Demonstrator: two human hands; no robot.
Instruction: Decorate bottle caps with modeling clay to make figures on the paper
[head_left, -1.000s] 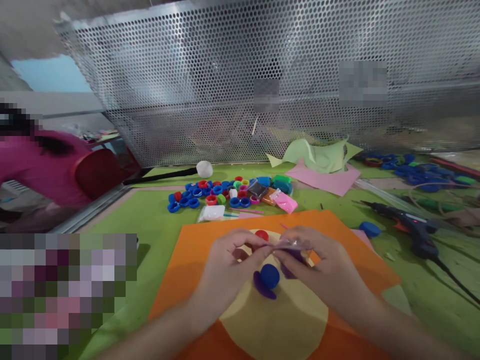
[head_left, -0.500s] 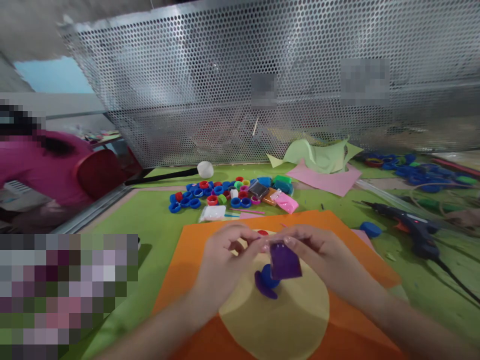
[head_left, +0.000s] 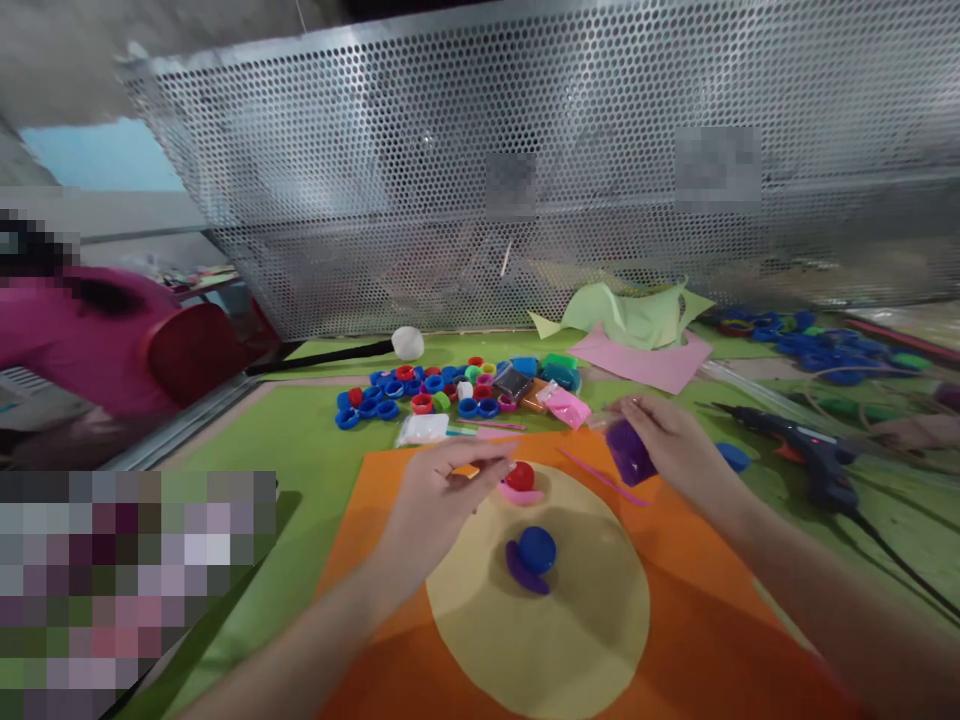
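Observation:
My right hand (head_left: 660,440) grips a small clear packet of purple modelling clay (head_left: 630,452) over the right part of the orange sheet (head_left: 697,590). Fingers pinched together, my left hand (head_left: 450,490) is above the upper left of a pale yellow paper circle (head_left: 555,650); anything between its fingertips is hidden or too small to name. Just beside those fingertips is a red bottle cap (head_left: 520,476) with a pink clay strip (head_left: 523,495) along its lower edge. Lower on the circle lies a blue cap (head_left: 538,549), a curved purple clay strip (head_left: 525,570) against its left side.
Many coloured caps (head_left: 390,390) and clay packets (head_left: 568,405) lie behind the orange sheet. A pink stick (head_left: 604,475) rests on it. To the right is a hot glue gun (head_left: 814,460) with its cord. Crumpled green paper (head_left: 630,315) is at the back. A person in pink (head_left: 90,340) is at left.
My hands have moved apart. The purple packet has gone right and up with my right hand, uncovering the red cap and the blue cap.

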